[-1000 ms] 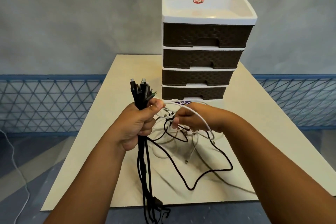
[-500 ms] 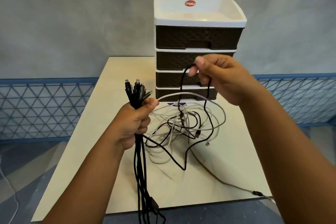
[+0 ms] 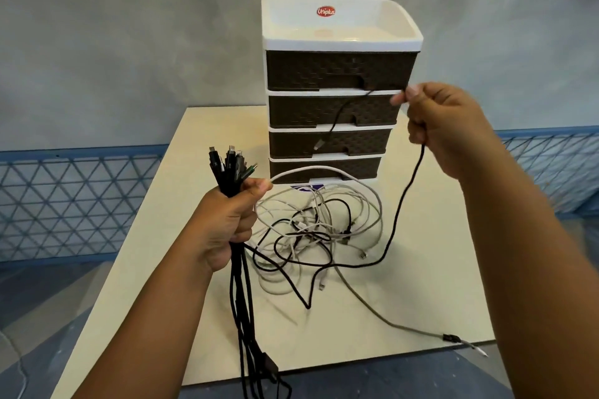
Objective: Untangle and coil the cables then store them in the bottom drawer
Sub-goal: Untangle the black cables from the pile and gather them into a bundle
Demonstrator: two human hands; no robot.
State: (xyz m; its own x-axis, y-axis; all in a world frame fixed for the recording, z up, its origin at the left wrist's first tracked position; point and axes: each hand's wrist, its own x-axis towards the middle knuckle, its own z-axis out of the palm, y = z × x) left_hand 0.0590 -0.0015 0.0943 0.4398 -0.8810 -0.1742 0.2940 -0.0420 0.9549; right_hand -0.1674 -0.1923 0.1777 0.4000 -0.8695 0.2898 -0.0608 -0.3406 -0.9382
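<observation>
My left hand (image 3: 227, 220) is closed around a bundle of black cables (image 3: 228, 170), their plugs sticking up above my fist and their tails hanging past the table's front edge. My right hand (image 3: 444, 126) is raised in front of the drawer unit and pinches a black cable (image 3: 402, 201); its plug end dangles to the left, its length runs down into the pile. A tangle of white and black cables (image 3: 317, 227) lies on the table between my hands. The bottom drawer (image 3: 324, 168) of the drawer unit (image 3: 340, 74) is closed.
The drawer unit, white with four dark woven-look drawer fronts, stands at the back of the cream table (image 3: 421, 285). A grey cable (image 3: 389, 322) trails to the table's front right edge. A blue lattice fence (image 3: 64, 204) runs behind, below a grey wall.
My right hand rose from the tangle, lifting a black cable up in front of the drawers and then further right. The left hand kept its grip on the bundle.
</observation>
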